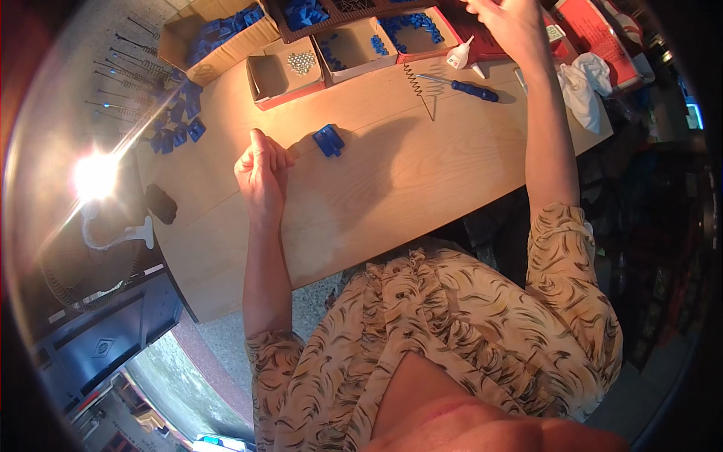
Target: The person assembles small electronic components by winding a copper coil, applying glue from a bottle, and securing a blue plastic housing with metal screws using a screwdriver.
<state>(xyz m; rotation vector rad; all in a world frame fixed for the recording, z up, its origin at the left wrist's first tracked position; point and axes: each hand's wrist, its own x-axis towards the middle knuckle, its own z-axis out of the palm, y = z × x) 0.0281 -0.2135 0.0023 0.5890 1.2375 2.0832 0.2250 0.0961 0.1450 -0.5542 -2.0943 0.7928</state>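
Observation:
My left hand (263, 169) is closed above the left part of the wooden table, its thumb laid over curled fingers. Whatever those fingers may hold is hidden. Just right of it a blue plastic part (328, 141) lies by itself on the tabletop. My right arm stretches to the far right, where my right hand (516, 29) is over a red box area at the back. Its fingers are mostly cut off by the picture's upper edge. Below that hand are a small white squeeze bottle (459, 54) and a blue-handled screwdriver (474, 91). A dark coil spring (416, 84) lies beside the screwdriver.
Open boxes along the table's (361, 203) back hold silvery balls (301, 63) and small blue pieces (379, 45). A cardboard box (197, 69) holds more blue parts. Blue blocks (178, 113) and upright springs stand far left, near a bright lamp (96, 177). A white cloth (584, 87) hangs at right.

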